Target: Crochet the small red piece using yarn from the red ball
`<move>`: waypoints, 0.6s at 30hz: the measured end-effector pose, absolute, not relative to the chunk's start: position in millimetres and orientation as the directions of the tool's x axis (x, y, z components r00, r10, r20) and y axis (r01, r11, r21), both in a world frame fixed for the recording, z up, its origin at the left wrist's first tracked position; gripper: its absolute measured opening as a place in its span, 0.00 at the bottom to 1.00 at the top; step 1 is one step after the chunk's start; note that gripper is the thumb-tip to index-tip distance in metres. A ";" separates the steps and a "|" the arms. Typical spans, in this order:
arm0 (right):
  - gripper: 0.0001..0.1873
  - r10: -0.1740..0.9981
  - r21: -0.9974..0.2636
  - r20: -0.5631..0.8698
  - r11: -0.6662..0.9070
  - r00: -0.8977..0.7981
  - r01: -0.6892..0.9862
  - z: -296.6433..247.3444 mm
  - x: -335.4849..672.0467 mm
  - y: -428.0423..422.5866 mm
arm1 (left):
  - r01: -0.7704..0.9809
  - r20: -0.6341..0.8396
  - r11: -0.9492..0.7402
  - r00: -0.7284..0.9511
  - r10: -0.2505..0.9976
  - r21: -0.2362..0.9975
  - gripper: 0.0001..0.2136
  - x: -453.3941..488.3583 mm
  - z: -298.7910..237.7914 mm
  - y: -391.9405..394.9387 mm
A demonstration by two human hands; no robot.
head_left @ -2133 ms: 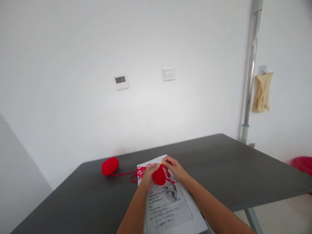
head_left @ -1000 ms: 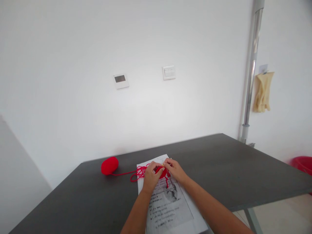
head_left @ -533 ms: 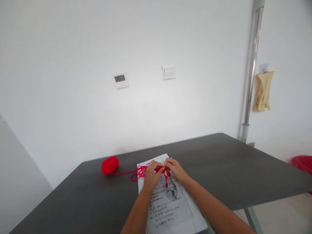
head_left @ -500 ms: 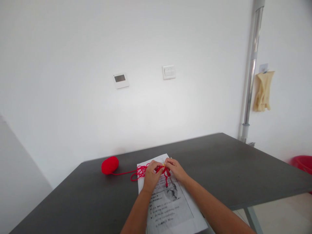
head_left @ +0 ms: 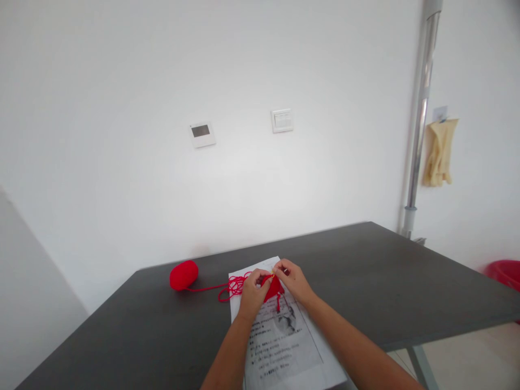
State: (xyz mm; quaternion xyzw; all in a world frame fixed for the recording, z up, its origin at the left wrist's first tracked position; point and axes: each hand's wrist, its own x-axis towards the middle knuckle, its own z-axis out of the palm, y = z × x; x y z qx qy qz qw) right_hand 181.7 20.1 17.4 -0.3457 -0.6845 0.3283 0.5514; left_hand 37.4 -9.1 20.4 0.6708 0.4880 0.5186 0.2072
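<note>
A small red piece of yarn work (head_left: 273, 290) sits between my hands, above a printed sheet of paper (head_left: 280, 352). My left hand (head_left: 252, 292) is closed in a pinch on its left edge. At the top of the piece, my right hand (head_left: 293, 279) pinches a tiny yellow thing (head_left: 273, 274), too small to name. Short red yarn ends hang from the piece's lower right. Beside my left hand lies a loose tangle of red yarn (head_left: 236, 285), joined by a strand to a red ball of yarn (head_left: 183, 275) at the left.
Everything lies on a dark grey table (head_left: 345, 271) against a white wall. A metal pole (head_left: 418, 146) stands beyond its far right corner. Pale yellow gloves (head_left: 441, 154) hang on the wall. A red basin (head_left: 504, 272) shows at the right edge.
The red piece now lies spread flatter, with more of its face showing below my fingers. My right hand has shifted slightly up. The ball and tangle stay put.
</note>
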 end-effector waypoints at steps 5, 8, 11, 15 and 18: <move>0.06 0.810 -0.799 0.579 0.587 -0.097 0.131 17.4 182.9 18.1 | 0.432 0.509 -0.431 -0.078 0.857 0.792 0.04 36.5 19.7 -8.4; 0.08 0.782 -0.765 0.599 0.622 -0.171 0.166 17.4 182.5 16.1 | 0.423 0.515 -0.430 -0.108 0.850 0.798 0.04 36.8 21.7 -9.5; 0.09 0.783 -0.759 0.584 0.620 -0.213 0.197 16.8 181.4 15.1 | 0.435 0.514 -0.426 -0.104 0.851 0.793 0.04 37.4 23.9 -11.2; 0.08 0.804 -0.776 0.556 0.593 -0.210 0.215 16.2 181.1 15.7 | 0.472 0.530 -0.443 -0.061 0.846 0.762 0.04 37.8 24.2 -12.6; 0.09 0.826 -0.796 0.532 0.563 -0.187 0.222 16.3 181.2 16.8 | 0.499 0.543 -0.461 -0.022 0.840 0.734 0.04 37.6 22.6 -12.2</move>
